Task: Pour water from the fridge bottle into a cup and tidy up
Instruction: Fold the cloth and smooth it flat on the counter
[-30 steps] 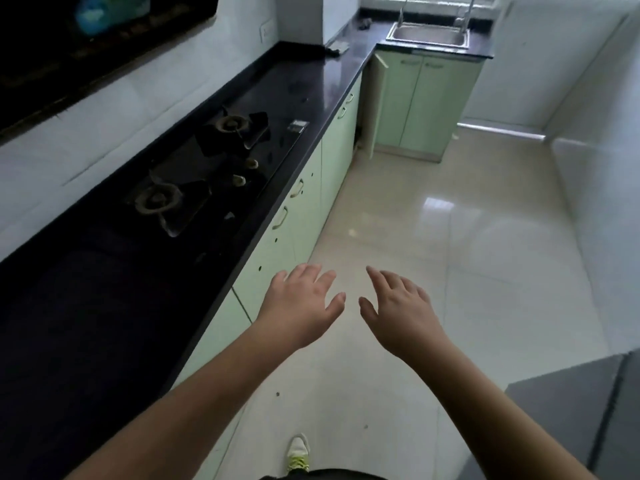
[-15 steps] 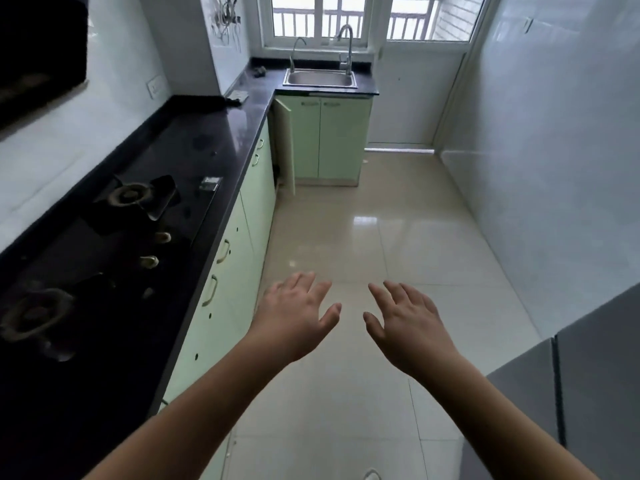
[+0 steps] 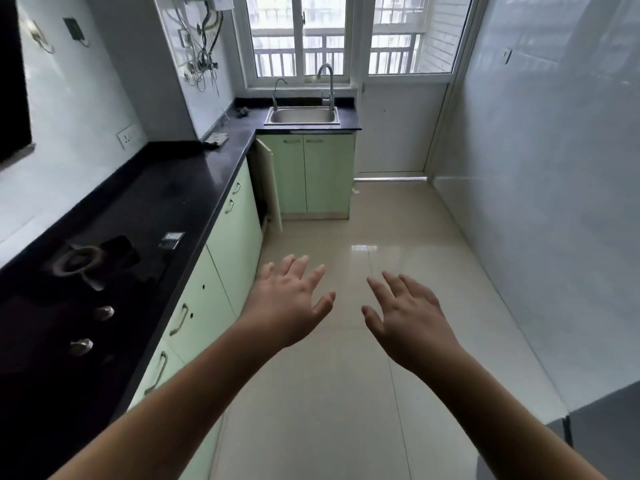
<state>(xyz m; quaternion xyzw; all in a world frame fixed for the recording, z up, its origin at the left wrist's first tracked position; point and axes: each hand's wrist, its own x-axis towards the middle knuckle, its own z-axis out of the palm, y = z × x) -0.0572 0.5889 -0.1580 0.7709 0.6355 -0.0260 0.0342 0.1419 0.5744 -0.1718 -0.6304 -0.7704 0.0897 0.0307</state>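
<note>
Head view: left hand (image 3: 291,303), right hand (image 3: 408,317) both spread open, empty, above floor (image 3: 346,393) beside counter (image 3: 173,188).

Black countertop (image 3: 180,188): hob (image 3: 90,271), perhaps cloth (image 3: 216,139).

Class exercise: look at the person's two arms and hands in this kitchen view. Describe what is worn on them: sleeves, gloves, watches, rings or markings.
Nothing is worn. The left hand and the right hand are bare, without gloves, rings or visible markings. Both forearms are uncovered all the way to the bottom edge of the picture, so no sleeve shows, and neither wrist carries a watch or band.
</note>
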